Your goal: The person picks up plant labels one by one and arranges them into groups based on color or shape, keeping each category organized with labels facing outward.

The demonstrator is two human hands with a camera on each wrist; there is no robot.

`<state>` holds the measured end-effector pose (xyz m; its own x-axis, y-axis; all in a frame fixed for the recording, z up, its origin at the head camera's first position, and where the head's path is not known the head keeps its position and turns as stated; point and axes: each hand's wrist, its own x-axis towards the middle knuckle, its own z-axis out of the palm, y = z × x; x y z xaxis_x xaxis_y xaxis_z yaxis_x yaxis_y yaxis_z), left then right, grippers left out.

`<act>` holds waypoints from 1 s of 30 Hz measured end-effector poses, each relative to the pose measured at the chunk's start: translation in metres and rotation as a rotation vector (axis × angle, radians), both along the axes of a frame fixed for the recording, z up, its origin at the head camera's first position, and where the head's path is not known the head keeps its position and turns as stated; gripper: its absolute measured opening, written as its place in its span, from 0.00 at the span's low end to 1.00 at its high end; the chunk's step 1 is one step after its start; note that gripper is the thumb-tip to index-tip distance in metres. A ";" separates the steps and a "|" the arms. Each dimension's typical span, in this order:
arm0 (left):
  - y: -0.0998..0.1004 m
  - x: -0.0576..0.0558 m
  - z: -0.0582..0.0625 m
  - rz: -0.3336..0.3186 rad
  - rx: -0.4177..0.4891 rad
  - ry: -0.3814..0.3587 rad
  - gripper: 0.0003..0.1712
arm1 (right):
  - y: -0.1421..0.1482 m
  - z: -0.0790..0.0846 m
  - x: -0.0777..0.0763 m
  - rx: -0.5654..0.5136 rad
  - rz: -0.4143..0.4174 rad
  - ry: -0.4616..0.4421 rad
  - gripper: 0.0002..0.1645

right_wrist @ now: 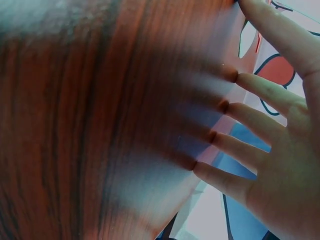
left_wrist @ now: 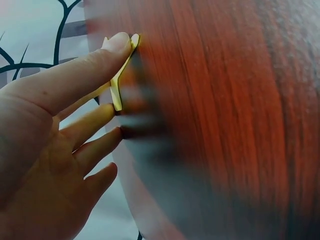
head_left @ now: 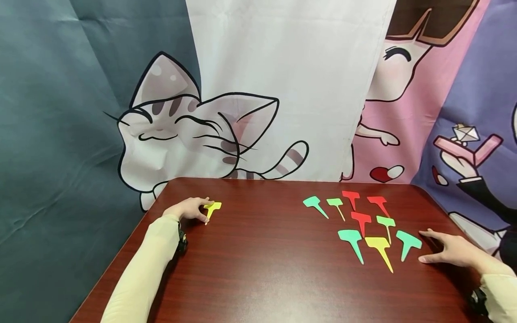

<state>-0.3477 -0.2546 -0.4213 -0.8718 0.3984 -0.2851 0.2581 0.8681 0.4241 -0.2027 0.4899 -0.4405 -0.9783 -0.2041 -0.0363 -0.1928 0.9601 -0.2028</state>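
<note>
Yellow is the tag (head_left: 213,207) the left grip (head_left: 191,209) pinches; the right grip (head_left: 454,250) rests spread.

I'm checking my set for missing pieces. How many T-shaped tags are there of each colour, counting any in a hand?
Red tags: 3
Teal tags: 3
Light green tags: 2
Yellow tags: 2, one of them pinched by the left hand
Total: 10

Bare left hand (head_left: 191,209), bare right hand (head_left: 464,251), pale cream left sleeve (head_left: 137,269) reaching to the wrist behind the fingers (right_wrist: 225,181), matching right sleeve (head_left: 501,294), small black devices (head_left: 182,242) at both wrists, back from the fingers.
</note>
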 end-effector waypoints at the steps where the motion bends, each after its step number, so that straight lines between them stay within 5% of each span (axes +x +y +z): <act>1: 0.000 0.001 0.001 -0.004 0.001 -0.003 0.44 | 0.000 0.000 0.000 -0.001 0.001 -0.001 0.49; 8: 0.000 0.003 0.006 -0.039 -0.027 0.025 0.45 | -0.003 0.004 -0.001 0.007 -0.002 0.008 0.49; 17: 0.002 -0.002 -0.002 -0.004 -0.031 0.004 0.44 | -0.009 0.007 0.002 0.012 0.032 0.064 0.45; 30: 0.003 -0.002 0.002 0.009 -0.061 -0.005 0.44 | -0.024 0.013 0.003 -0.014 0.030 0.101 0.35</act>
